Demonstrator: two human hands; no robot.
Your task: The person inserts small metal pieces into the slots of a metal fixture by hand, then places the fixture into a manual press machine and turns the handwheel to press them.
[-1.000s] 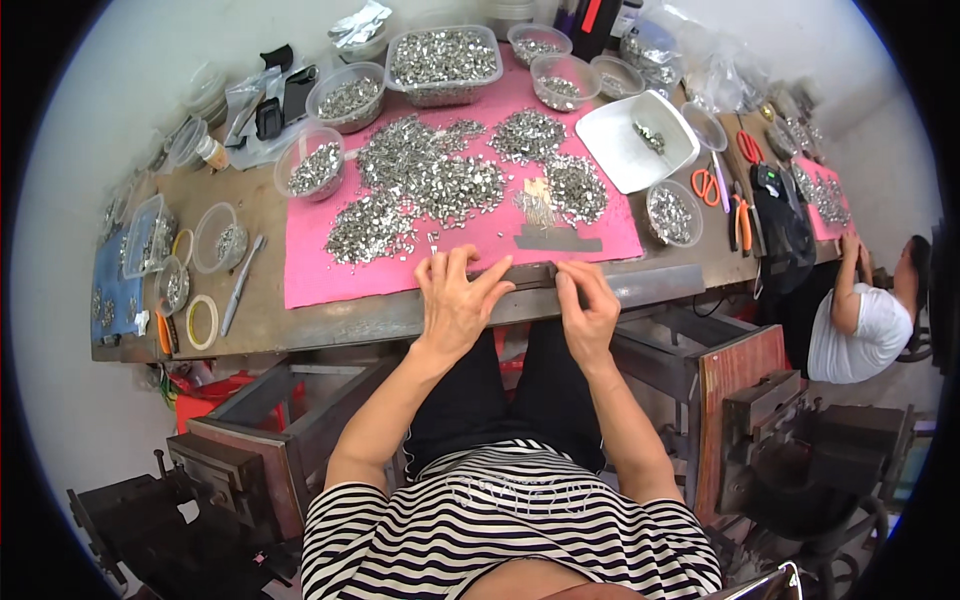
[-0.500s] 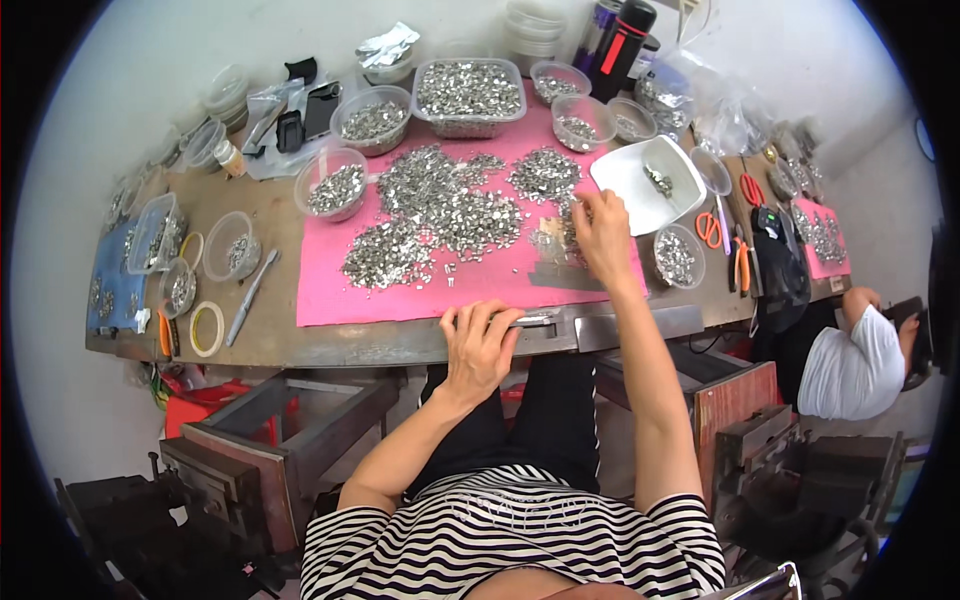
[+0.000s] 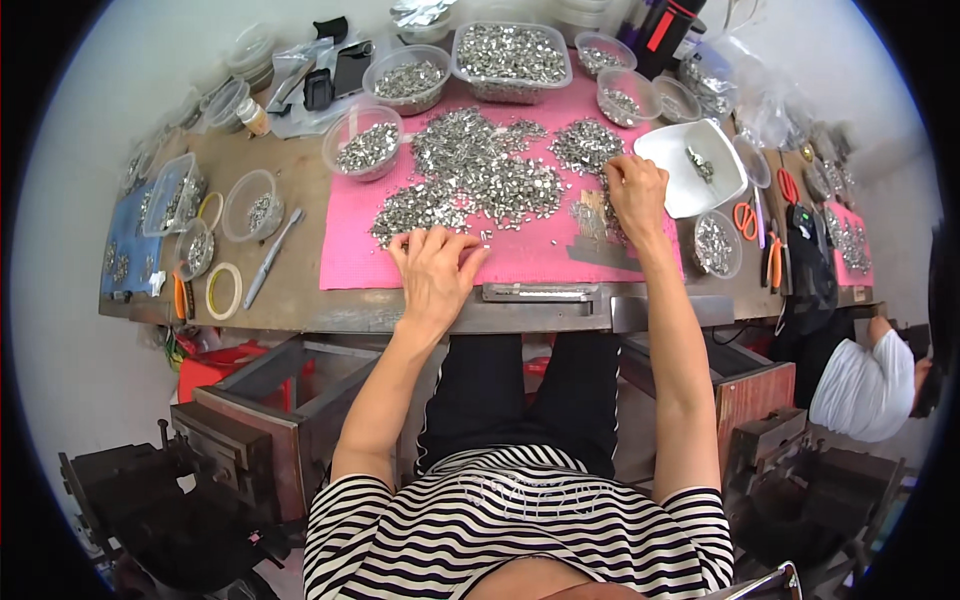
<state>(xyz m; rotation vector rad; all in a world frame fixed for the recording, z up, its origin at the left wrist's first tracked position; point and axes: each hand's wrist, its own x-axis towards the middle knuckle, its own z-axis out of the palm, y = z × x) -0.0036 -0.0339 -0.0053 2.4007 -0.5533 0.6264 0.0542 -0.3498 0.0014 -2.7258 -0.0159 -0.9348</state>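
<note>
A pink mat [image 3: 345, 265] on a brown workbench carries heaps of small silvery metal parts [image 3: 480, 175]. My left hand [image 3: 433, 266] lies palm down on the mat's near edge, fingers spread over loose parts at the foot of the left heap. My right hand [image 3: 634, 190] reaches farther out, fingers curled over a smaller heap [image 3: 588, 146] beside a white square tray [image 3: 672, 160]. Whether it grips any part is hidden by the fingers. A narrow grey metal strip [image 3: 540, 292] lies at the bench's front edge between my arms.
Clear tubs of the same parts [image 3: 512, 58] ring the mat's far side. Tape rolls [image 3: 224, 291], a metal tool [image 3: 268, 257] and small tubs sit at left; orange scissors [image 3: 747, 217] at right. A person in a white top [image 3: 865, 385] sits at lower right.
My right hand has gone from the bench's front edge out to the small heap by the white tray. My left hand has slid forward onto the mat's near edge.
</note>
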